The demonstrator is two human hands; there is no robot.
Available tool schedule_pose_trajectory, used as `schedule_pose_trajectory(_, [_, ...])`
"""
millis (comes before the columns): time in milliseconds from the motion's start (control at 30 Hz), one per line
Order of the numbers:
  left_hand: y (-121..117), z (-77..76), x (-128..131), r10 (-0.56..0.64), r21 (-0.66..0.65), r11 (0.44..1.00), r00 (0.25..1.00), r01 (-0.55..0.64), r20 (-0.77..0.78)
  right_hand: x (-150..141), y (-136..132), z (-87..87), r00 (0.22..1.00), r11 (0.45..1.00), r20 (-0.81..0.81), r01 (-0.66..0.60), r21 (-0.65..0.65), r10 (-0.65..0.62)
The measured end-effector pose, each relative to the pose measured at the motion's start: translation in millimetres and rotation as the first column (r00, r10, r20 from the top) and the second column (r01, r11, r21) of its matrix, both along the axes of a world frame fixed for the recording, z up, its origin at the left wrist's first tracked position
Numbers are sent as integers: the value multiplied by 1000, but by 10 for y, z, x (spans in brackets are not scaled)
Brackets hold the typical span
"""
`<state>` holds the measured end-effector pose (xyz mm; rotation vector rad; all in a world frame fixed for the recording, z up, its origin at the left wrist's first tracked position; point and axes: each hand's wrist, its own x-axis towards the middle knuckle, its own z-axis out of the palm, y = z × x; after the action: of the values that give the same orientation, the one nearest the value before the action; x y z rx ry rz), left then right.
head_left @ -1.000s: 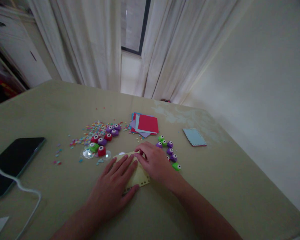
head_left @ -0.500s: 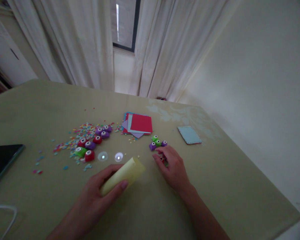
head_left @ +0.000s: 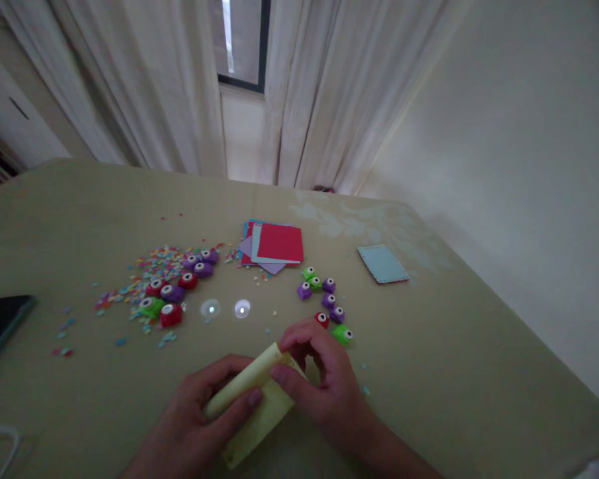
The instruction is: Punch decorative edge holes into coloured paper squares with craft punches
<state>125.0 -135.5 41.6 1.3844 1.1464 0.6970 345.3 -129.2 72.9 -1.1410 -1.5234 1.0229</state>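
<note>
A pale yellow sheet of paper is held low in the middle of the view, bent over near its top edge. My left hand grips its left side, thumb on top and fingers curled under. My right hand pinches the upper right corner of the same sheet, fingers closed on it. Just beyond my right hand lies a cluster of small paper punches, green, purple and red.
A second group of punches sits in scattered confetti at the left. A stack of coloured paper with a red top lies mid-table, a light blue card at the right, a dark phone at the left edge.
My right hand came back from the punch cluster and took hold of the yellow sheet. Both hands drew the sheet nearer to me. The view shifted slightly right.
</note>
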Motion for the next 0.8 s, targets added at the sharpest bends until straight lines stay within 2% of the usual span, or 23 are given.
schedule_pose_trajectory(167, [-1,-28,-9,29,11,1000,999,-29,-14,4,32,6,998,999,-58,-17,-34,15])
schedule_pose_trajectory(433, [-29,-27,-27,3,39,999,998,-1,-57,-21,26,18,1000,1000,-12,18,-8,-18])
schedule_pose_trajectory(800, [-62,-41,-17,-16,173,984,992,38,-124,-9,29,18,999,1000,-27,25,1,-25])
